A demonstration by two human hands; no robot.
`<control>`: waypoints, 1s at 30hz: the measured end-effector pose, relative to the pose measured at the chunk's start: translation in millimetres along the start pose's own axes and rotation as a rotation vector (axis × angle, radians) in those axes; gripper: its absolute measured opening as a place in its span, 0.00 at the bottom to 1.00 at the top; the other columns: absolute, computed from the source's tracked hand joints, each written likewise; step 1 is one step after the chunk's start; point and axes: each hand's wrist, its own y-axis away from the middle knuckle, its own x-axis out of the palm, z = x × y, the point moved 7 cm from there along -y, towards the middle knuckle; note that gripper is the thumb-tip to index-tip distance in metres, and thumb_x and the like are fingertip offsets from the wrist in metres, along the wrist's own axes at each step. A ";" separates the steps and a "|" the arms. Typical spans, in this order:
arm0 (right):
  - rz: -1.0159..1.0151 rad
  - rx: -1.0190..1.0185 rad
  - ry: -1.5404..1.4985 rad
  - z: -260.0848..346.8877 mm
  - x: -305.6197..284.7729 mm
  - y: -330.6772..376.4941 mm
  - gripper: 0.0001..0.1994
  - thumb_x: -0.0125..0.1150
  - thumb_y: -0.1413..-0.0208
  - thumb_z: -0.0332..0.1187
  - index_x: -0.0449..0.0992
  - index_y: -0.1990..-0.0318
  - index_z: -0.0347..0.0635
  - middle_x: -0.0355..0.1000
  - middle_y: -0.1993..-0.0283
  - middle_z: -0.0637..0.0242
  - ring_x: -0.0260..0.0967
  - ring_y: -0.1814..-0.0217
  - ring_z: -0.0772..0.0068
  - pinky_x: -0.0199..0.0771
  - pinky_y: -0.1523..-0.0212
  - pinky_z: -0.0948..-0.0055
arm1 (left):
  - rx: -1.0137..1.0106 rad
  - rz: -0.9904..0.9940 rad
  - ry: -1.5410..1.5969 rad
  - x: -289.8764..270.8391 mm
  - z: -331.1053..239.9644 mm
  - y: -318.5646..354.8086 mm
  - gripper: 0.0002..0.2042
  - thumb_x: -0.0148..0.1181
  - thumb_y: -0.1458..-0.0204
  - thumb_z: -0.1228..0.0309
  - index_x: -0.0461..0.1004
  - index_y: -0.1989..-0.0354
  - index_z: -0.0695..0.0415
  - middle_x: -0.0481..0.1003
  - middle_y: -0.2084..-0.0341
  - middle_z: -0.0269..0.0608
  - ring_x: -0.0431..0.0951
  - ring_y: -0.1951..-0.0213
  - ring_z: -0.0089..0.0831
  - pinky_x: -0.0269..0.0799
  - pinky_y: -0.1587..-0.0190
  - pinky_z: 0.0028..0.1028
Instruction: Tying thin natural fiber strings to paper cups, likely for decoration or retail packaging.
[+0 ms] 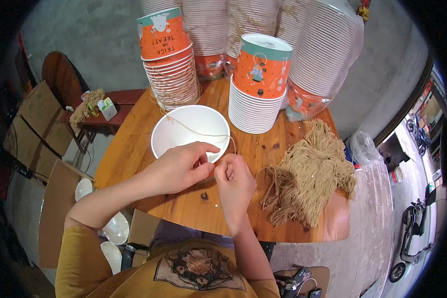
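Note:
A white paper bucket (176,130) stands on the wooden table in front of me, its open mouth facing up. Across its mouth runs a thin tan string (202,134), from the far left rim over to the right rim and down to my right hand. My right hand (235,185) is closed in a pinch on that string, just off the bucket's near right rim. My left hand (184,166) lies over the near rim, index finger bent forward and the other fingers curled in. What its fingertips grip is hidden.
A tan string bundle (315,174) lies at the table's right. Upside-down orange-and-teal bucket stacks (260,74) stand behind, the left stack (171,74) draped with strings. Plastic-wrapped bucket stacks (323,44) rise at the back. A cardboard box (59,213) with white buckets sits lower left.

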 end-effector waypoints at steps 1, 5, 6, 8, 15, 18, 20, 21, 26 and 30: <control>0.003 -0.005 0.000 1.4 0.3 0.5 0.05 0.61 0.50 0.26 0.70 0.68 0.44 0.67 0.74 0.64 0.64 0.78 0.68 0.67 0.75 0.70 | -0.002 -0.002 0.072 1.7 4.6 0.4 0.16 0.52 0.42 0.69 0.69 0.48 0.62 0.77 0.73 0.47 0.78 0.69 0.37 0.73 0.64 0.33; 0.013 0.011 -0.032 -1.7 3.6 1.5 0.04 0.60 0.49 0.27 0.70 0.67 0.44 0.67 0.74 0.64 0.64 0.77 0.68 0.67 0.74 0.70 | -0.202 0.100 0.330 6.5 22.8 -7.7 0.13 0.49 0.40 0.68 0.71 0.50 0.59 0.76 0.74 0.44 0.76 0.71 0.31 0.72 0.65 0.30; 0.012 0.012 -0.031 -2.4 4.1 1.4 0.04 0.60 0.49 0.27 0.70 0.67 0.44 0.67 0.74 0.64 0.64 0.77 0.68 0.67 0.74 0.70 | -0.202 0.101 0.331 4.9 22.4 -12.2 0.13 0.49 0.40 0.68 0.71 0.50 0.59 0.76 0.74 0.44 0.76 0.71 0.31 0.72 0.65 0.30; 0.006 0.007 -0.043 -1.9 4.7 1.7 0.04 0.60 0.48 0.27 0.70 0.67 0.44 0.68 0.74 0.64 0.65 0.77 0.67 0.68 0.74 0.70 | -0.072 0.149 0.061 1.1 14.4 -20.9 0.12 0.49 0.41 0.69 0.72 0.53 0.60 0.76 0.73 0.44 0.76 0.70 0.32 0.71 0.64 0.30; 0.043 0.027 -0.033 -3.7 4.6 0.5 0.05 0.59 0.47 0.27 0.70 0.65 0.43 0.68 0.73 0.63 0.65 0.76 0.67 0.68 0.73 0.70 | -0.029 0.191 -0.003 8.6 18.6 -37.4 0.08 0.50 0.42 0.68 0.70 0.64 0.60 0.75 0.72 0.44 0.76 0.69 0.36 0.71 0.64 0.33; 0.108 0.041 -0.012 -5.2 3.1 -0.3 0.05 0.59 0.46 0.27 0.70 0.63 0.43 0.69 0.70 0.62 0.66 0.75 0.67 0.70 0.71 0.71 | -0.016 0.150 -0.071 3.0 11.6 -35.3 0.08 0.50 0.42 0.68 0.68 0.65 0.60 0.75 0.72 0.46 0.76 0.69 0.43 0.70 0.64 0.37; 0.139 0.037 -0.073 -14.2 -0.2 0.8 0.07 0.59 0.45 0.26 0.69 0.60 0.43 0.70 0.68 0.63 0.66 0.74 0.72 0.70 0.70 0.75 | 0.037 0.057 -0.255 -6.1 4.9 -33.2 0.07 0.50 0.43 0.69 0.68 0.65 0.60 0.74 0.71 0.48 0.75 0.66 0.48 0.70 0.64 0.39; 0.138 0.031 -0.071 -14.8 -5.9 -0.7 0.07 0.59 0.45 0.26 0.69 0.60 0.43 0.70 0.68 0.63 0.66 0.74 0.72 0.70 0.70 0.75 | 0.041 0.052 -0.254 -7.7 3.9 -31.6 0.07 0.50 0.43 0.69 0.68 0.65 0.60 0.74 0.71 0.48 0.75 0.66 0.48 0.70 0.64 0.39; 0.166 -0.050 -0.152 -1.5 -14.0 -21.4 0.09 0.60 0.45 0.24 0.70 0.58 0.44 0.66 0.73 0.69 0.61 0.76 0.82 0.65 0.74 0.79 | 0.213 -0.176 -0.268 -26.1 -12.8 -27.1 0.05 0.51 0.44 0.72 0.67 0.66 0.60 0.73 0.68 0.48 0.74 0.63 0.47 0.70 0.61 0.38; 0.244 0.032 -0.181 -15.9 3.5 -30.1 0.05 0.62 0.44 0.26 0.73 0.62 0.42 0.56 0.82 0.75 0.52 0.79 0.85 0.57 0.77 0.80 | 0.281 -0.137 -0.087 -17.1 -17.4 -30.2 0.03 0.52 0.44 0.73 0.68 0.65 0.60 0.72 0.68 0.45 0.74 0.64 0.40 0.71 0.60 0.34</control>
